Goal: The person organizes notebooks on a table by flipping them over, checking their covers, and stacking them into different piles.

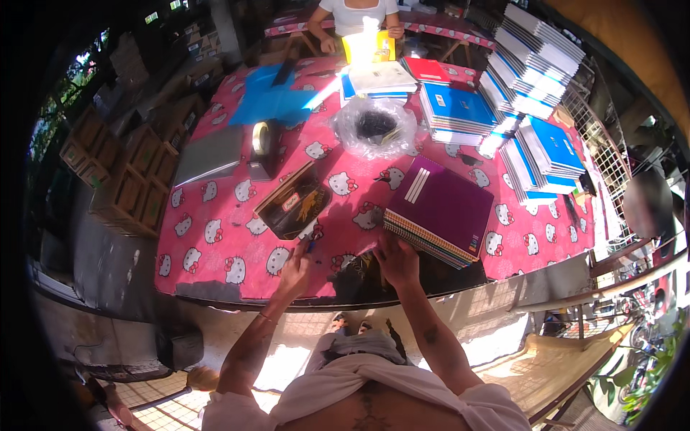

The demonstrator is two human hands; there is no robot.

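Observation:
My left hand (pixel 293 271) is closed round a small blue-and-white tool (pixel 312 238), maybe a cutter; its exact kind is hard to make out. Just beyond it, a small dark carton (pixel 293 202) with a gold-coloured print stands tilted on the table. My right hand (pixel 397 263) has its fingers apart at the near left corner of a stack of spiral notebooks (pixel 441 205) with a purple cover on top. Whether the fingertips touch the stack cannot be seen clearly. Dark, worn patches of tablecloth lie under both wrists.
The pink patterned table (pixel 215 230) holds a tape roll (pixel 260 138), a grey folder (pixel 210 154), blue sheets (pixel 269 97) and crumpled clear plastic (pixel 374 129). Blue notebook stacks (pixel 460 108) rise at the right. Across the table a person holds a yellow book (pixel 384 49). Brown cartons (pixel 136 179) stand left.

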